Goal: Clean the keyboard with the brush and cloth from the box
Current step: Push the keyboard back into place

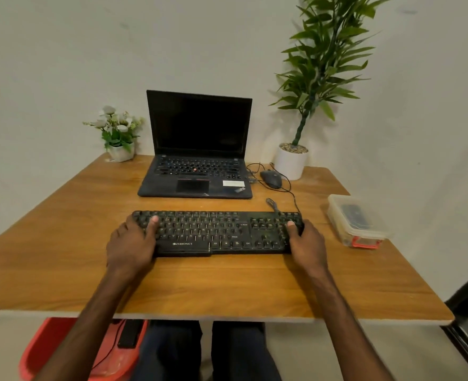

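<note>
A black Zebronics keyboard [216, 232] lay flat on the wooden worktop [76, 243], in front of the person and parallel to the near edge. The left hand [129, 248] held its left end, with the thumb laid across the keys and the other fingers wrapped round the end, mostly hidden. The right hand [307, 243] held the right end in the same way, its thumb resting on the number-pad keys and its fingers curled round the edge. Both hands were thus closed on the keyboard, one at each end.

The translucent plastic box [357, 221] sat well to the right of the keyboard, near the right edge of the worktop, its lid on and a red clasp facing the person. Something dark showed through the lid, but what it was could not be made out.

Behind the keyboard stood an open laptop [197, 149] with a dark screen. Just to its right lay a black mouse [270, 179], its cable looping toward the keyboard. A tall leafy plant in a white pot [290, 162] stood at the back right corner, and a small pot of white flowers [117, 130] at the back left. Below the worktop, a red plastic item [48, 347] showed beside the person's legs.
</note>
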A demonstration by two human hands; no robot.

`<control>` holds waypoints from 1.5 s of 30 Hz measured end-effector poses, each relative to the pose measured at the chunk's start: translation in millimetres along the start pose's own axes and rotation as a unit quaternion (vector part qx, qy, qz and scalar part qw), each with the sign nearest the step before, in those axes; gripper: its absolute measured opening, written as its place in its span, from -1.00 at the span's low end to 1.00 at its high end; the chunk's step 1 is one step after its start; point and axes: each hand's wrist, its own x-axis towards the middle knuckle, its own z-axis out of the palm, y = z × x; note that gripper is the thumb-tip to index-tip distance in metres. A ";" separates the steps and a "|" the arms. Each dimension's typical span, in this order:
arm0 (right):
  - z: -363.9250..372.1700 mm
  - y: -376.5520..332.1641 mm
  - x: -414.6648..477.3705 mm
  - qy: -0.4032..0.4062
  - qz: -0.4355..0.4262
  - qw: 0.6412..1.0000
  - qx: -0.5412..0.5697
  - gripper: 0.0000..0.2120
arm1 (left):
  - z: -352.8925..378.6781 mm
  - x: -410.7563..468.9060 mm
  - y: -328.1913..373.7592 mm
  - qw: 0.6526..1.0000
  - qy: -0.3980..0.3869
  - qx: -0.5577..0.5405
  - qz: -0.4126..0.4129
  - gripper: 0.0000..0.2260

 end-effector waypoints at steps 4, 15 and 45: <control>-1.6 -5.4 -3.1 0.006 0.011 0.995 0.101 -0.74 | -11.8 0.1 -1.3 0.991 -0.005 -0.132 0.002 -0.32; 9.6 -53.5 31.8 0.015 -0.025 0.984 0.176 -0.85 | -41.2 57.4 15.2 0.980 0.039 -0.192 0.033 -0.16; 99.0 -73.2 127.6 0.038 -0.030 0.993 0.104 -0.56 | 14.8 188.3 4.8 0.996 0.026 -0.088 -0.012 -0.11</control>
